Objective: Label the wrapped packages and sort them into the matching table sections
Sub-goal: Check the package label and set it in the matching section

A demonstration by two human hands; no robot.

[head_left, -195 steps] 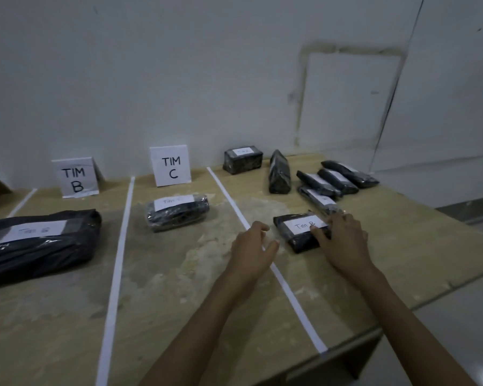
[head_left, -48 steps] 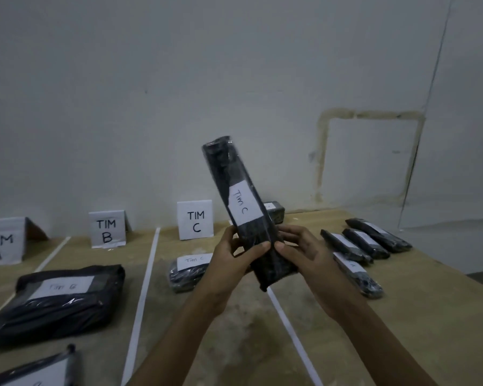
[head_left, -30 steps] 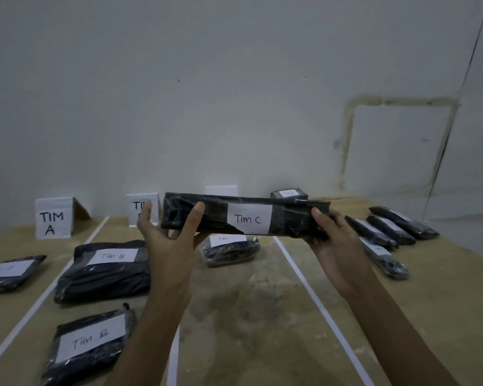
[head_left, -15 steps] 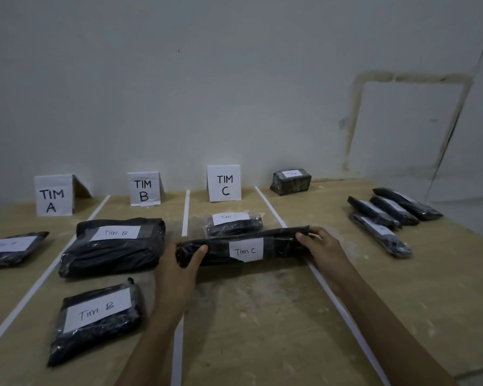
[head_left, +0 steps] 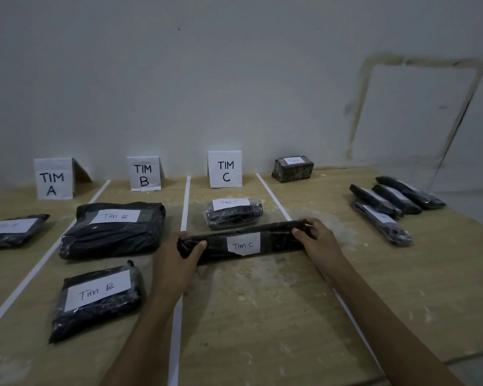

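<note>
A long black wrapped package (head_left: 273, 240) with a white "Tim C" label lies crosswise on the table in the section under the TIM C sign (head_left: 225, 169). My left hand (head_left: 176, 260) grips its left end, thumb on top. My right hand (head_left: 317, 238) grips its right end. Just behind it lies a smaller "Tim C" package (head_left: 233, 212). Two packages marked "Tim B" (head_left: 113, 228) (head_left: 95, 298) lie in the section under the TIM B sign (head_left: 144, 173). One labelled package (head_left: 11, 229) lies in the section of the TIM A sign (head_left: 53, 178).
White tape lines (head_left: 185, 201) split the wooden table (head_left: 262, 316) into sections. To the right, several slim labelled packages (head_left: 382, 218) lie together, and a small block package (head_left: 292, 168) sits by the wall. The table's front edge runs at lower right.
I picked up the long package, turned it from upright to level in the air, then lowered it onto the table in the TIM C section. Both hands still hold its ends.
</note>
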